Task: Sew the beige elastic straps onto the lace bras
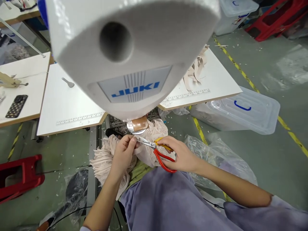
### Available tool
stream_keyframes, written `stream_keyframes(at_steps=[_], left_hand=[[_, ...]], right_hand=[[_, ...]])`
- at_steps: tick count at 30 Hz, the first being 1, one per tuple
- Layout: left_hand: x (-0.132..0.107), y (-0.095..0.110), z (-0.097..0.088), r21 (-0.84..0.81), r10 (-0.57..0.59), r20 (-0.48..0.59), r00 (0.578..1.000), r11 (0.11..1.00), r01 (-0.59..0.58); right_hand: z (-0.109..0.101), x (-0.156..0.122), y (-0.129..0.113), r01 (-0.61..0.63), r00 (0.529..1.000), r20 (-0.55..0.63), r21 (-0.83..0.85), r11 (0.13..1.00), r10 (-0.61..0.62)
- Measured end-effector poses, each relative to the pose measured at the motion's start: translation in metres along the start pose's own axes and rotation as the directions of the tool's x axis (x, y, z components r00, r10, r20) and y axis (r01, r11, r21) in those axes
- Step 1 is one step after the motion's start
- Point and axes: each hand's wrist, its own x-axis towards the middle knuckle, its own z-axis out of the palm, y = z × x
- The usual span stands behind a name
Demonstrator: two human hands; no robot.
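Note:
In my right hand (179,152) is a pair of scissors (157,149) with one red and one yellow handle. Their blades point left, with the tips at the fingers of my left hand (124,154). That hand pinches the edge of a pale beige piece of fabric (144,155), which hangs down toward my lap. Gathered beige lace fabric (108,154) lies bunched at the left, and more of it spreads behind the scissors. Just above my hands is the rounded end of a white JUKI sewing machine (134,88).
White tabletops with printed rulers (80,118) flank the machine. Beige strips (196,70) lie on the right one. A lidded plastic box (245,109) and clear plastic bags (221,157) are on the floor at right. A red stool (21,176) stands at left.

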Motion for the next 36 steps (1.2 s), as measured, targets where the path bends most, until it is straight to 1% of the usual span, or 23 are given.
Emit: stream_keyframes(at_steps=[5,9,12,14,17,19,21,22,24,25,26,27,28,30,31,32,33,34,35,36], left_hand=[[-0.001,0.001,-0.003,0.111,0.012,0.003,1.000,0.994,-0.013],[-0.001,-0.002,-0.008,0.131,0.012,0.006,1.000,0.991,-0.012],[0.000,-0.003,-0.010,0.108,0.010,-0.005,1.000,0.994,-0.010],[0.000,0.000,-0.011,0.106,0.018,-0.032,0.999,0.994,-0.015],[0.000,0.004,-0.012,0.138,0.074,-0.084,0.994,0.988,-0.062],[-0.001,0.005,-0.014,0.234,0.142,-0.110,0.984,0.966,-0.114],[-0.002,0.005,-0.017,0.380,0.221,-0.136,0.966,0.912,-0.155],[-0.002,0.004,-0.018,0.457,0.256,-0.143,0.956,0.874,-0.165],[-0.001,0.004,-0.020,0.571,0.295,-0.118,0.948,0.802,-0.179],[0.000,0.005,-0.021,0.591,0.288,-0.087,0.954,0.786,-0.184],[0.002,0.007,-0.022,0.588,0.265,-0.047,0.963,0.787,-0.188],[0.003,0.010,-0.023,0.562,0.231,0.001,0.973,0.804,-0.192],[0.005,0.014,-0.025,0.516,0.190,0.056,0.980,0.835,-0.191],[0.008,0.021,-0.031,0.431,0.107,0.171,0.979,0.886,-0.172],[0.009,0.023,-0.034,0.432,0.075,0.208,0.975,0.888,-0.160],[0.010,0.024,-0.036,0.466,0.057,0.217,0.974,0.871,-0.155],[0.011,0.023,-0.038,0.526,0.069,0.202,0.977,0.834,-0.167],[0.011,0.021,-0.039,0.607,0.120,0.169,0.978,0.769,-0.199],[0.011,0.017,-0.038,0.692,0.208,0.132,0.969,0.681,-0.240],[0.010,0.013,-0.035,0.761,0.316,0.113,0.942,0.582,-0.287]], right_hand=[[0.005,0.015,-0.006,-0.018,1.000,0.024,0.007,1.000,0.018],[0.003,0.020,-0.006,-0.043,0.998,0.046,0.033,0.999,0.041],[0.004,0.017,0.000,-0.068,0.997,0.040,0.032,0.997,0.067],[0.004,0.011,0.005,-0.093,0.995,0.032,0.024,0.995,0.092],[-0.003,0.003,0.015,-0.143,0.990,-0.004,0.029,0.989,0.143],[-0.015,0.001,0.023,-0.171,0.985,0.001,0.000,0.985,0.171],[-0.032,0.006,0.032,-0.197,0.980,0.013,-0.082,0.977,0.199],[-0.042,0.012,0.037,-0.214,0.976,0.000,-0.137,0.967,0.216],[-0.064,0.034,0.052,-0.271,0.962,-0.101,-0.250,0.930,0.253],[-0.075,0.048,0.061,-0.303,0.949,-0.176,-0.300,0.905,0.260],[-0.086,0.065,0.070,-0.332,0.933,-0.257,-0.342,0.879,0.252],[-0.097,0.082,0.081,-0.345,0.922,-0.308,-0.375,0.860,0.236],[-0.108,0.098,0.090,-0.346,0.919,-0.330,-0.414,0.842,0.216],[-0.124,0.125,0.104,-0.291,0.944,-0.291,-0.501,0.815,0.158],[-0.128,0.133,0.106,-0.251,0.955,-0.273,-0.528,0.811,0.117],[-0.128,0.136,0.104,-0.218,0.958,-0.278,-0.534,0.817,0.074],[-0.125,0.134,0.098,-0.200,0.950,-0.308,-0.508,0.838,0.040],[-0.118,0.127,0.088,-0.193,0.938,-0.346,-0.446,0.874,0.031],[-0.108,0.116,0.076,-0.186,0.928,-0.371,-0.357,0.915,0.044],[-0.096,0.102,0.062,-0.178,0.937,-0.336,-0.233,0.956,0.093]])
